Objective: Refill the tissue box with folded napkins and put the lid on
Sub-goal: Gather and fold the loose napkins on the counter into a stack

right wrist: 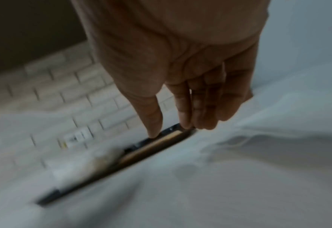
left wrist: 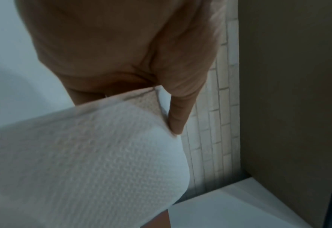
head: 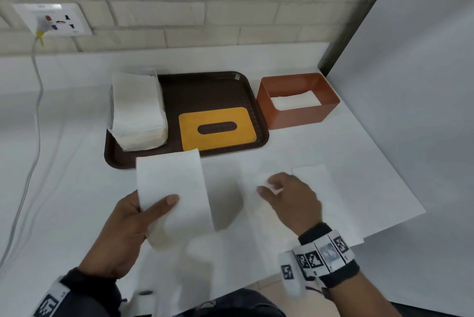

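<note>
My left hand [head: 159, 209] holds a white napkin [head: 171, 188] lifted off the table, thumb [left wrist: 179, 117] on top and fingers hidden beneath; the napkin [left wrist: 83, 162] fills the left wrist view. My right hand [head: 269, 188] hovers low over the table to the right, fingers [right wrist: 200, 111] loosely extended and thumb apart, gripping nothing I can make out. A folded napkin [head: 315, 180] lies flat just right of it. The brown-orange tissue box [head: 297, 114] stands open at back right with napkins [head: 295, 101] inside. Its yellow slotted lid [head: 218, 128] lies on the dark brown tray [head: 205, 85].
A tall stack of white napkins [head: 138, 111] sits on the tray's left side. A wall socket [head: 51, 19] with a white cable [head: 36, 85] is at the far left. A grey partition [head: 410, 60] rises on the right, by the table's right edge [head: 397, 219].
</note>
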A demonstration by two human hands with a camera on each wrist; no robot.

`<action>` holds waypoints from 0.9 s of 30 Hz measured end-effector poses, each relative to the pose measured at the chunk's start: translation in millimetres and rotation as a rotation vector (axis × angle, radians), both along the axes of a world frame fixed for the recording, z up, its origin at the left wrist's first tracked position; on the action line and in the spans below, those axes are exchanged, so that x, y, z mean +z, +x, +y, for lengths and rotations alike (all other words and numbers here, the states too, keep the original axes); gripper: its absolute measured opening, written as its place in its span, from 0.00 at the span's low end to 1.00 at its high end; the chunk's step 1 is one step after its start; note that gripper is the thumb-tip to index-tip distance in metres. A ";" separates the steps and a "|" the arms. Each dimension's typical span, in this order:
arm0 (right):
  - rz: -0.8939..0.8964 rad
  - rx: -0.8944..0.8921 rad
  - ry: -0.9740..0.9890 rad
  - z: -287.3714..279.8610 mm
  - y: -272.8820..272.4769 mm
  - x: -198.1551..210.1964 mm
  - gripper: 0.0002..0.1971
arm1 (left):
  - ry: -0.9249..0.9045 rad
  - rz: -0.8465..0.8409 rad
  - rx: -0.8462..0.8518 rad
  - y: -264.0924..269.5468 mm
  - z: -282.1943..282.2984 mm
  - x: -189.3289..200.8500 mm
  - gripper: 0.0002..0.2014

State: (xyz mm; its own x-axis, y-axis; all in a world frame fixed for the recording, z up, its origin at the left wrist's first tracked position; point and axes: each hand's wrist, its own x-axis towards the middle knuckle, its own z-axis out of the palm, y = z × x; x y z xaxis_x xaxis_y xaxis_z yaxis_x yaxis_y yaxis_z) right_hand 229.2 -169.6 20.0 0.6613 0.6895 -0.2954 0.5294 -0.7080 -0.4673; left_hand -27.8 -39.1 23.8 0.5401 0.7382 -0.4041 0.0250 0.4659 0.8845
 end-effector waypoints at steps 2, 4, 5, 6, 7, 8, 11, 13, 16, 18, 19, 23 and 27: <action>-0.082 -0.045 -0.246 -9.4 13.7 -12.5 0.27 | -0.020 -0.025 0.049 -7.6 1.8 -0.9 0.17; -0.063 -0.050 -0.332 -13.9 14.8 -24.7 0.31 | -0.037 -0.042 0.069 -10.9 2.2 -0.8 0.17; -0.055 -0.056 -0.335 -14.7 13.4 -29.1 0.31 | -0.045 -0.044 0.074 -11.5 2.1 -1.5 0.17; -0.049 -0.063 -0.333 -13.8 11.9 -30.8 0.30 | -0.052 -0.042 0.077 -11.9 1.8 -2.0 0.17; -0.032 -0.068 -0.334 -12.1 11.1 -31.3 0.27 | -0.056 -0.041 0.074 -11.4 1.4 -2.3 0.17; -0.001 -0.073 -0.334 -10.1 10.9 -30.0 0.23 | -0.060 -0.040 0.068 -10.4 0.6 -2.5 0.17; 0.123 -0.063 -0.266 -4.7 12.3 -27.8 0.14 | -0.072 -0.055 0.031 -1.7 -1.7 -1.3 0.17; 0.211 -0.055 -0.106 -1.3 10.0 -28.9 0.14 | -0.078 -0.080 -0.014 5.2 -2.7 0.9 0.17; 0.498 -0.101 0.198 7.1 -4.3 -18.6 0.12 | -0.098 -0.136 -0.080 15.4 -3.2 1.7 0.16; 0.746 -0.137 0.377 12.4 -16.0 -7.3 0.13 | -0.118 -0.172 -0.121 24.8 -4.3 3.3 0.17; 0.821 -0.144 0.439 14.5 -21.8 -0.6 0.16 | -0.117 -0.185 -0.139 30.1 -5.0 4.3 0.18; 0.962 -0.112 0.553 19.0 -38.9 21.4 0.18 | -0.052 -0.159 -0.105 51.1 -5.7 2.8 0.23; 0.992 -0.148 0.619 17.9 -41.1 22.9 0.14 | -0.104 -0.110 -0.005 62.4 -4.2 -5.3 0.29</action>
State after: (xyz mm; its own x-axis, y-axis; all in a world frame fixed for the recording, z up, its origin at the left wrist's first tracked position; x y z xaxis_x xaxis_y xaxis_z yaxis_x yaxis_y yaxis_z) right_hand 188.0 -151.7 42.9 0.4163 0.8317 -0.3674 -0.3273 -0.2399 -0.9140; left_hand 34.6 -43.3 18.5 0.5887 0.6929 -0.4164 -0.0667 0.5549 0.8292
